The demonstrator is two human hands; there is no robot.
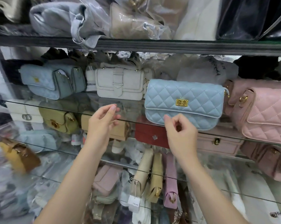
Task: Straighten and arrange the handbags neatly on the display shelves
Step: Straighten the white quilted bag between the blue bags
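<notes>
A light blue quilted handbag [183, 102] with a gold clasp stands upright at the front edge of the glass shelf [104, 110]. My right hand [180, 131] hovers just below its lower left corner, fingers loosely curled, holding nothing. My left hand [102, 122] is raised in front of the shelf edge to the left of that bag, fingers relaxed and empty. Further left on the same shelf stand a white handbag [120, 83] with a strap flap and a blue-grey quilted bag [46, 81]. A pink quilted bag [262, 113] sits to the right.
Plastic-wrapped bags fill the top shelf [136, 44] and the back of the middle one. Below the glass lie a red bag [151, 135], tan bag [120, 128], olive bag [58, 122] and white bag [23, 113]. Lower shelves hold several more bags.
</notes>
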